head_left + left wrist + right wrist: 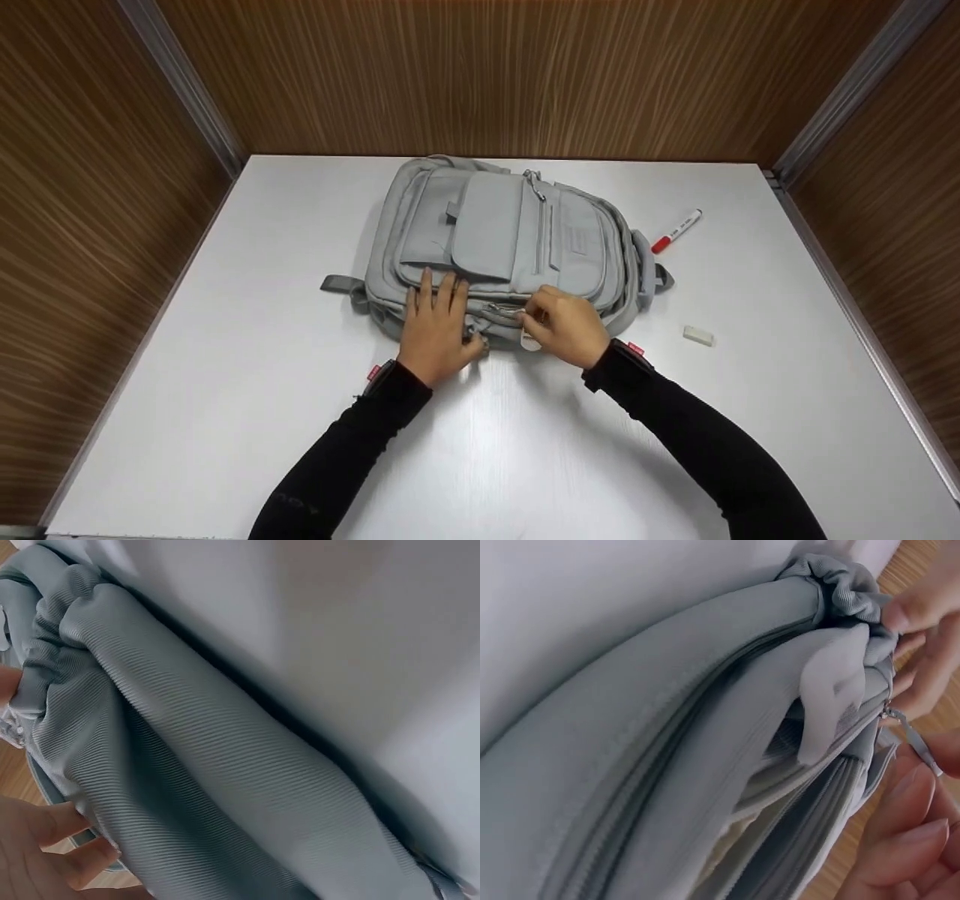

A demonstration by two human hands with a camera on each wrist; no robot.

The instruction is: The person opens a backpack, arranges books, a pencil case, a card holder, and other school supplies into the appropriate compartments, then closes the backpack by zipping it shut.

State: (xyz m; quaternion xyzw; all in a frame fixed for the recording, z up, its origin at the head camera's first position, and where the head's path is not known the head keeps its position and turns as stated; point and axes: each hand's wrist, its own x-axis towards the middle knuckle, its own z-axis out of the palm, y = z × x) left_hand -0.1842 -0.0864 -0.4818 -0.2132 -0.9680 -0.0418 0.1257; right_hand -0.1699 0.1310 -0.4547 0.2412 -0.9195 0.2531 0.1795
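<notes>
A grey backpack (pixel 487 217) lies on its back on a white table, front pockets upward. My left hand (pixel 437 330) rests on its near edge, fingers stretched over the front and thumb at the gathered side-pocket rim (pixel 840 589). With thumb and fingertips, my right hand (pixel 566 326) pinches a metal zipper pull (pixel 919 741) on the near side. Beside that pull a compartment (pixel 780 840) gapes, its zipper edges apart. A pale flat piece (pixel 825 690) shows at the opening; what it is I cannot tell. In the left wrist view, the side pocket (pixel 225 750) bulges outward.
A marker (pixel 677 230) with a red cap lies right of the backpack's top end. Nearer to me on the right is a small whitish block (pixel 698 335). Wood-grain panels (pixel 487 82) enclose the table at the back and both sides.
</notes>
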